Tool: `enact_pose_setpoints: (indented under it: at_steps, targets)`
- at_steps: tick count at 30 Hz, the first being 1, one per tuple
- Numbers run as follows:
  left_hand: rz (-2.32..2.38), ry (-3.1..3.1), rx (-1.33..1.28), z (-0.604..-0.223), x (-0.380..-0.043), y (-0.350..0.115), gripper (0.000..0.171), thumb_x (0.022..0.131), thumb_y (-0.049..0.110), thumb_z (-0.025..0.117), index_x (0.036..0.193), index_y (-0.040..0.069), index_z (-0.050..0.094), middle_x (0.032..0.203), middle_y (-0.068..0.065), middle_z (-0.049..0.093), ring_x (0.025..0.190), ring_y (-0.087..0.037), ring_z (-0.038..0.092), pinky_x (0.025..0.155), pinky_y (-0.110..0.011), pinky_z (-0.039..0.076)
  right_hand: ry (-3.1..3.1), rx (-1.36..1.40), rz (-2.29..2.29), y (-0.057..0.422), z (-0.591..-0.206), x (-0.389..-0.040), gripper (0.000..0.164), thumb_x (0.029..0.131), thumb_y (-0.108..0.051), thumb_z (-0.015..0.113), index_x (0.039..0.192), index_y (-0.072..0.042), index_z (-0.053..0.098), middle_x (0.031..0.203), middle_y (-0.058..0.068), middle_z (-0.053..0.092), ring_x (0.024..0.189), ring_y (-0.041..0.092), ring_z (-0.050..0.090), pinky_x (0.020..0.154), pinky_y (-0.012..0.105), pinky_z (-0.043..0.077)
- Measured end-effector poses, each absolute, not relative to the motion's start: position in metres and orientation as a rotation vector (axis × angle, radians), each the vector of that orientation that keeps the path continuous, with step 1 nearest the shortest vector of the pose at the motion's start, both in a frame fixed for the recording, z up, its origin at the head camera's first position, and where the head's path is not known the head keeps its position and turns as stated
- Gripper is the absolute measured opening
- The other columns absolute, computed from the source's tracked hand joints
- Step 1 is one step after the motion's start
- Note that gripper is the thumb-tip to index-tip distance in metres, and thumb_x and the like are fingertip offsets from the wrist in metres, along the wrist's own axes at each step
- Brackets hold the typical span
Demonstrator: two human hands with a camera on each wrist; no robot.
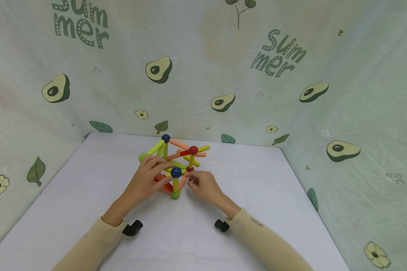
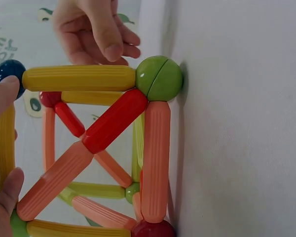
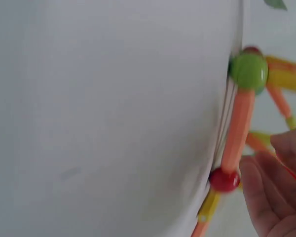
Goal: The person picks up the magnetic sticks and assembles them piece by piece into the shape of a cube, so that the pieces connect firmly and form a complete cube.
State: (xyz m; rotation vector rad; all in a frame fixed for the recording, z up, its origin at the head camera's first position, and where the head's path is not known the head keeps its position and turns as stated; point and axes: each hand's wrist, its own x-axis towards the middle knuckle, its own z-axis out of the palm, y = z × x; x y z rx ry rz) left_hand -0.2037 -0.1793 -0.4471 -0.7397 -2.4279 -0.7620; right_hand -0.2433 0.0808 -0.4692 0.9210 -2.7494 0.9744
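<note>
A frame of coloured building rods and balls stands on the table. Its front corner has a blue ball [image 1: 176,172] above a yellow rod [image 1: 175,184] and a green ball [image 1: 175,194]. Red and salmon rods [image 2: 64,180] make a diagonal across one side in the left wrist view. My left hand [image 1: 149,177] holds the frame's upper edge, one fingertip on the blue ball, the thumb by a yellow rod [image 2: 5,148]. Beside the frame's right side, my right hand [image 1: 205,186] has loosely bent fingers with nothing visible in them, near a red ball [image 3: 224,179].
Behind the frame lie several rods, among them a yellow rod [image 1: 204,148]. Farther back stand another blue ball [image 1: 166,138] and a raised red ball [image 1: 193,150]. A white cloth covers the table [image 1: 257,180]; a printed curtain [image 1: 190,45] rises behind it.
</note>
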Motion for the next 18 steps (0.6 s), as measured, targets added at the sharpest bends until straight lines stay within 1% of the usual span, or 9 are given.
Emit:
enact_pose_setpoints:
  at_steps: [4,7,12,15,18]
  targets:
    - [-0.783,-2.435,-0.73,-0.447,-0.205,-0.183,0.051,0.084,0.026,0.093,0.13,0.018,0.073,0.132,-0.005,0.062,0.133,-0.03,0.044,0.105,-0.057,0.05,-2.785,0.695,0.894,0.095,-0.462,-0.27,0.024,0.098,-0.008,0.075,0.122,-0.005,0.076,0.111,0.009,0.077,0.091,0.019,0.072,0.084,0.031,0.061]
    - [-0.799,-2.429,-0.719,-0.448,-0.205,-0.187,0.053,0.081,0.027,0.095,0.128,0.019,0.074,0.133,-0.006,0.061,0.135,-0.031,0.043,0.106,-0.059,0.048,-2.841,0.607,0.832,0.099,-0.461,-0.291,0.029,0.098,-0.011,0.076,0.127,-0.005,0.074,0.119,0.012,0.074,0.096,0.023,0.07,0.087,0.035,0.061]
    - [-0.804,-2.409,-0.717,-0.448,-0.206,-0.191,0.053,0.078,0.029,0.097,0.125,0.019,0.074,0.13,-0.005,0.061,0.135,-0.032,0.043,0.106,-0.061,0.047,-2.913,0.593,0.829,0.095,-0.466,-0.316,0.035,0.099,-0.013,0.077,0.132,-0.005,0.072,0.127,0.015,0.071,0.105,0.028,0.067,0.095,0.04,0.059]
    - [-0.803,-2.404,-0.715,-0.447,-0.206,-0.191,0.054,0.077,0.028,0.098,0.124,0.017,0.074,0.129,-0.006,0.061,0.134,-0.033,0.043,0.106,-0.061,0.046,-2.94,0.593,0.826,0.09,-0.471,-0.326,0.037,0.099,-0.014,0.077,0.134,-0.005,0.072,0.126,0.014,0.071,0.109,0.029,0.066,0.098,0.042,0.058]
    - [-0.798,-2.399,-0.699,-0.447,-0.206,-0.192,0.055,0.075,0.028,0.099,0.122,0.016,0.074,0.128,-0.007,0.061,0.133,-0.033,0.043,0.105,-0.062,0.047,-2.964,0.594,0.772,0.086,-0.478,-0.334,0.036,0.099,-0.016,0.077,0.133,-0.005,0.072,0.122,0.012,0.072,0.108,0.027,0.065,0.099,0.042,0.057]
